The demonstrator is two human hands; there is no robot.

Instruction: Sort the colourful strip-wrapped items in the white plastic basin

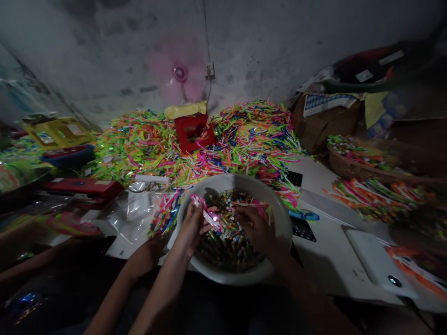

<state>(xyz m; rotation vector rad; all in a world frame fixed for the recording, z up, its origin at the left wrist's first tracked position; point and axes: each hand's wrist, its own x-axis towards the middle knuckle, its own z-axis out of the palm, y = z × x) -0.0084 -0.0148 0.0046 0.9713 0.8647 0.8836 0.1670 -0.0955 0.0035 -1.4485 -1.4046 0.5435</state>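
Ribbon-like strip (211,219) looks glossy, pink and white.

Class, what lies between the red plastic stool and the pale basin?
In the head view, multicoloured strips lie between the stool and basin.

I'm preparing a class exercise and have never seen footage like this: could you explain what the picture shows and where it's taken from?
There is no machine here: a person works with two bare hands. A camera worn on their head looks forward and down. The left hand holds a shiny pink-and-white strip. The right hand reaches into a wide, round, pale plastic basin of small mixed pieces; whether it grips anything is unclear. Behind, on the pale flat table, lies a large heap of bright multicoloured strips.
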